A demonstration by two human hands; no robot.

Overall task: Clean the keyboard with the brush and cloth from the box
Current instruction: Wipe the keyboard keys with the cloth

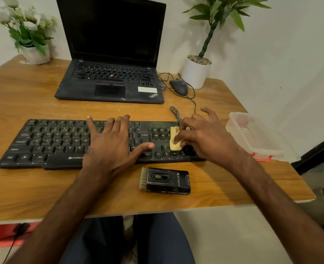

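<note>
We cannot see the keyboard (62, 141) keys beneath the left hand (109, 143); the right hand (203, 138) covers part of the cloth (173, 138).

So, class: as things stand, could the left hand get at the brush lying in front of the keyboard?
Probably yes. The left hand lies flat and empty on the keyboard, and the brush lies on bare table just nearer the person, with nothing between. The right hand holds the cloth.

We see warm, moderately bright indoor light from above, casting soft shadows on the counter (43, 103) just below the fingers (119, 121). Wide-angle distortion bends the counter's edges. Detail is slightly soft throughout, blurrier towards the corners, with no harsh glare.
</note>
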